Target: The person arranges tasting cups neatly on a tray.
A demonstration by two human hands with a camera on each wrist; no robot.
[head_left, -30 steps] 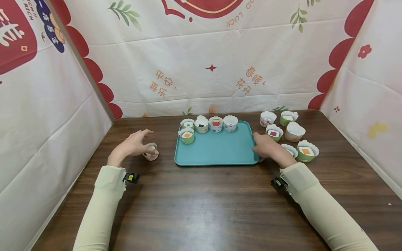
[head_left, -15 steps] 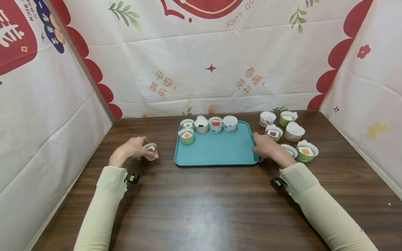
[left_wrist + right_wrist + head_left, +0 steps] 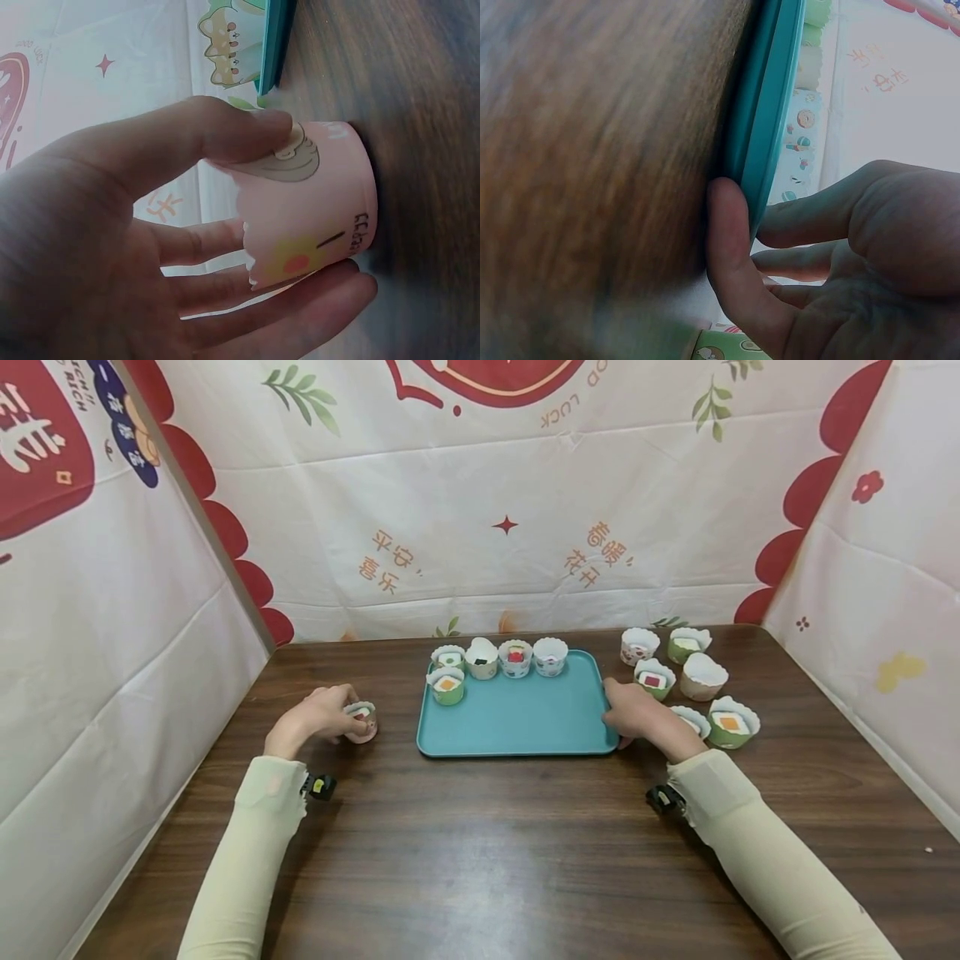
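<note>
Head cam's showing the left hand [image 3: 324, 713] gripping a pink paper cup [image 3: 363, 729] left of the teal tray [image 3: 525, 720], fingers hiding its left side. Left wrist view's catching the thumb covering part of a cartoon print [image 3: 306, 166]; can't really tell whether the cup's base is touching the table [image 3: 480, 860]. Right hand [image 3: 636, 710] is pinching the tray's right edge, its wrist blocking part of another frilly cup [image 3: 694, 719].

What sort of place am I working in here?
Probably a staged tabletop workspace: printed sheets stand behind and on both sides of a dark wood-look table, which holds a teal tray and decorated cups.
</note>
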